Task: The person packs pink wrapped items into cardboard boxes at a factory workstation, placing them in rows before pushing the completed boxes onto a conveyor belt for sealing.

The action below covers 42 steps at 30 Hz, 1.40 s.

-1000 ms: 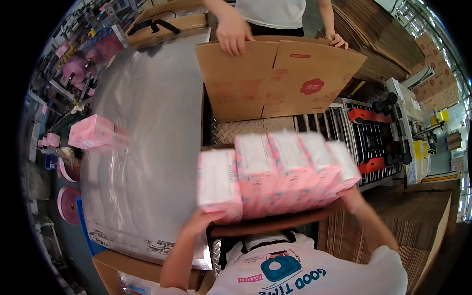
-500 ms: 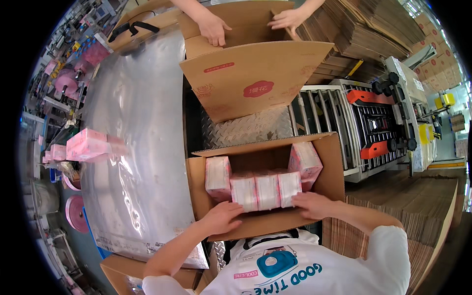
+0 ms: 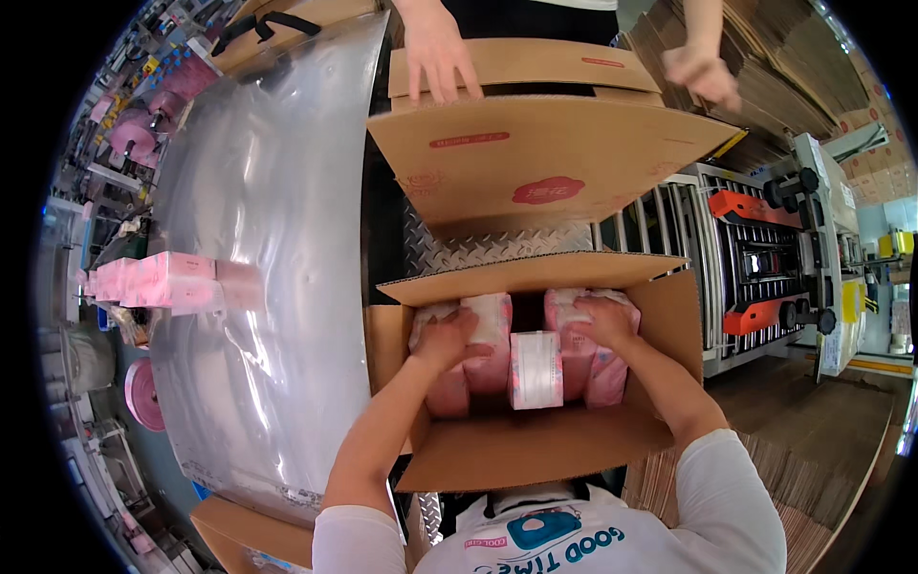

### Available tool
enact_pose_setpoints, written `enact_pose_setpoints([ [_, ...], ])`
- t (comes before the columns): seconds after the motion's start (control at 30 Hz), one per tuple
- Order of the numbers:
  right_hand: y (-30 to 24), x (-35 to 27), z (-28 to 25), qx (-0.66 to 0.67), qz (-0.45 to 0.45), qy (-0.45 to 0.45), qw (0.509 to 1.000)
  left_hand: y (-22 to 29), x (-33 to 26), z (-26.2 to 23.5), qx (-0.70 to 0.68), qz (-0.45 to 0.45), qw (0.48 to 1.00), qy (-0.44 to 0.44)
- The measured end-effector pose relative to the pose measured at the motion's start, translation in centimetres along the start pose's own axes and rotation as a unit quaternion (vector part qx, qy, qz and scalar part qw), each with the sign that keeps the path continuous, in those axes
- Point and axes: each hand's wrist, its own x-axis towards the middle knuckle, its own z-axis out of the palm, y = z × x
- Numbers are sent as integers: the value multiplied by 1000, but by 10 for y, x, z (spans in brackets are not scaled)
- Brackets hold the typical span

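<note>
Pink rolls of film (image 3: 143, 394) hang at the far left edge of the scene, beside a long counter (image 3: 268, 239) sheeted in clear plastic. Near the counter's left edge sits a row of pink wrapped packs (image 3: 158, 279), lying well apart from the work. Just off the counter's right edge stands an open cardboard box (image 3: 535, 445), its flaps folded outward, resting on a diamond-plate metal surface (image 3: 497, 244). Inside the box lie pink and white soft packs (image 3: 535, 368), about 4 of them side by side, filling its upper half. The left hand (image 3: 445, 340) presses down on the packs at the box's left side, fingers spread and curled over the top of 1 pack, touching it rather than clamped around it. The right hand (image 3: 602, 320) rests on the packs at the right side, fingers likewise apart and draped over the wrapping. Between the 2 hands 1 paler pack stands on its own. Beyond the box, toward the top, a second cardboard box (image 3: 545, 153) is handled by another person, whose one hand (image 3: 435, 57) lies flat on its flap and whose other hand (image 3: 703, 77) hovers at the right. A roller machine with orange parts (image 3: 765, 258) stands at the right.
</note>
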Motion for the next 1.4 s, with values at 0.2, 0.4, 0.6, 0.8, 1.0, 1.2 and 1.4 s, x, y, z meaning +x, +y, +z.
enact_pose_setpoints([
  [0.2, 12, 33, 69, -80, 58, 64, 993, -30, 50, 56, -40, -177, 983, -6],
  [0.4, -14, -22, 46, -114, -22, 142, 983, -28, 52, 91, -11, -164, 983, 80],
  [0.6, -139, -100, -21, 3, -192, -123, 974, -18, 34, 128, -38, -244, 953, 172],
  [0.8, -111, 24, 2, 15, 25, -204, 979, 28, -44, 7, -382, -50, 923, -15],
  [1.0, -75, 47, 138, -113, 19, 103, 988, -53, -217, -238, -401, -136, 880, 216],
  [1.2, -152, 48, 47, -157, 91, -217, 959, -337, -274, -340, -11, -516, 669, 535],
  [1.4, -417, 52, -126, 7, -363, -393, 845, -379, -257, -349, -1, -564, 715, 413],
])
